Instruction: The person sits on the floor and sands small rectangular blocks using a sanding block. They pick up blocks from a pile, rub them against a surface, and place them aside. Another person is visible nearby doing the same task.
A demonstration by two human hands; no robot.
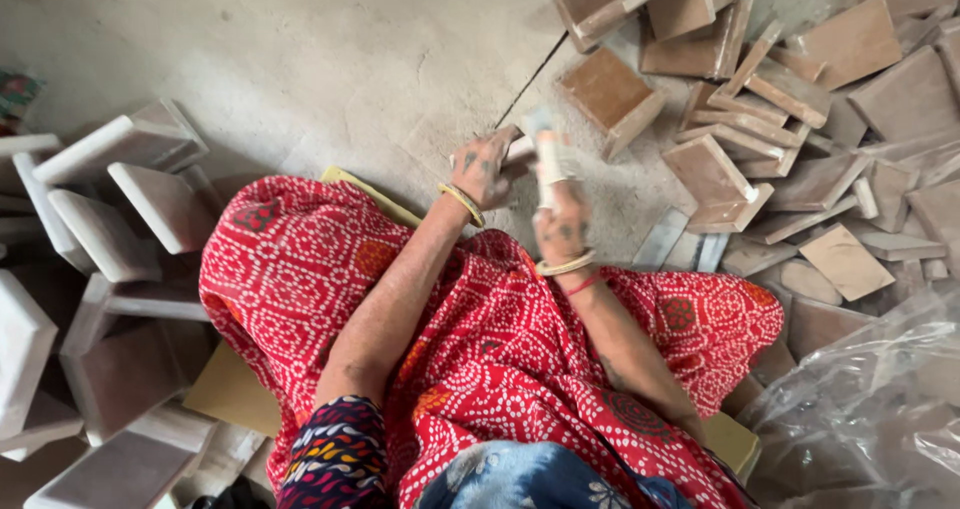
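My left hand (pixel 484 166) reaches forward over my knees and grips the near end of a thin dark rod (pixel 530 79) that slants away across the grey floor. My right hand (pixel 562 224), with taped fingers, holds a small pale upright piece (pixel 546 154) just beside the left hand. Both wrists wear light bangles. My lap is covered by red patterned cloth (pixel 480 359). A brown square tile (pixel 612 97) lies on the floor just beyond the hands.
A heap of brown square tiles (pixel 800 119) spreads over the right side. Whitish tiles (pixel 110 229) stand stacked on the left. Clear plastic sheeting (pixel 870 409) lies at lower right. A yellowish board (pixel 235 394) sits under me.
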